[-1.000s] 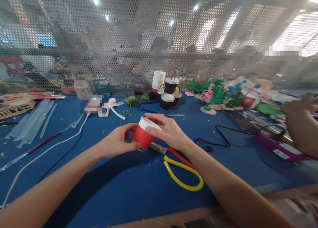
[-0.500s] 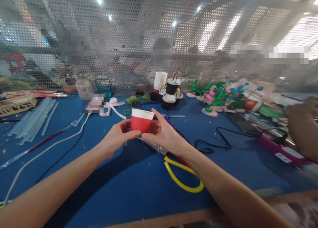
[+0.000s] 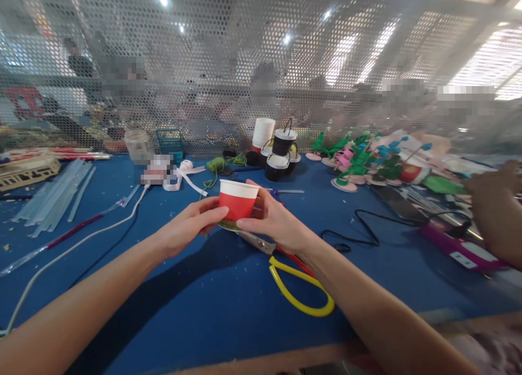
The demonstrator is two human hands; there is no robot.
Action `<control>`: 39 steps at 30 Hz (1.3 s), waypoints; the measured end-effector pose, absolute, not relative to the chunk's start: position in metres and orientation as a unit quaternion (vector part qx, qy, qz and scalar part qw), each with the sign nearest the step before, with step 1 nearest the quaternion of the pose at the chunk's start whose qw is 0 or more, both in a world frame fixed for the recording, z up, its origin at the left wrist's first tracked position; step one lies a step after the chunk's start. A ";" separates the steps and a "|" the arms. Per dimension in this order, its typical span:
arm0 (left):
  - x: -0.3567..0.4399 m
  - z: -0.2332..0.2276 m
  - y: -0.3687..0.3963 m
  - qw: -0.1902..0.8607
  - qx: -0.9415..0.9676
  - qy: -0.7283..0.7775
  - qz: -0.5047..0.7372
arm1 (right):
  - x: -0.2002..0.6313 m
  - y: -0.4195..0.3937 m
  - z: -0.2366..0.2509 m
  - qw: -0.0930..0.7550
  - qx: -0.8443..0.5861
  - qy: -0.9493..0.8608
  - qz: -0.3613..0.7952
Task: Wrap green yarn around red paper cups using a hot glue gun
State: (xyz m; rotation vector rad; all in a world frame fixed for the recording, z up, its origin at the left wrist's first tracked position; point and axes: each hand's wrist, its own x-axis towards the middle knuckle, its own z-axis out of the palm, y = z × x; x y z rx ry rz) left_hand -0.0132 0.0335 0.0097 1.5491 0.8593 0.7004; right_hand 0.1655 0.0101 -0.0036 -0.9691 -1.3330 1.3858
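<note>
A red paper cup [image 3: 237, 201] with a white upper band is held upright between both hands above the blue table. My left hand [image 3: 196, 222] grips its left side, the thumb lying across the front. On the other side, my right hand [image 3: 275, 220] is closed around the cup with its thumb near the base. Green yarn [image 3: 228, 223] shows around the cup's bottom edge. Beneath the hands lie scissors with yellow handles [image 3: 302, 307], their blades pointing toward the cup. A ball of green yarn [image 3: 216, 165] sits behind, with a loose strand running toward the cup.
Black-and-white small buckets [image 3: 277, 167] and stacked white cups [image 3: 264, 133] stand at the back. Glue sticks [image 3: 61, 195] and a white cable [image 3: 81, 244] lie left. Paper flowers [image 3: 359, 165], a purple power strip [image 3: 460, 247] and another person's hand [image 3: 497, 201] are right. Perforated metal mesh [image 3: 220, 81] rises behind.
The cup has shifted slightly right and tilted a little, showing more green yarn at its base. My left thumb has moved up from the bottom onto the cup's front.
</note>
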 end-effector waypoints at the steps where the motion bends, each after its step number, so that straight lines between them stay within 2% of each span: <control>1: -0.013 0.011 0.033 0.577 0.668 0.368 0.291 | 0.165 0.010 -0.003 0.476 -0.396 -0.541 0.569; 24: -0.009 0.008 0.032 0.581 0.655 0.381 0.298 | 0.167 0.011 -0.004 0.452 -0.347 -0.541 0.618; 34: -0.007 0.008 0.031 0.592 0.637 0.393 0.301 | 0.167 0.010 -0.003 0.444 -0.372 -0.571 0.582; 39: -0.011 0.008 0.034 0.580 0.673 0.377 0.264 | 0.170 0.011 -0.002 0.440 -0.386 -0.572 0.575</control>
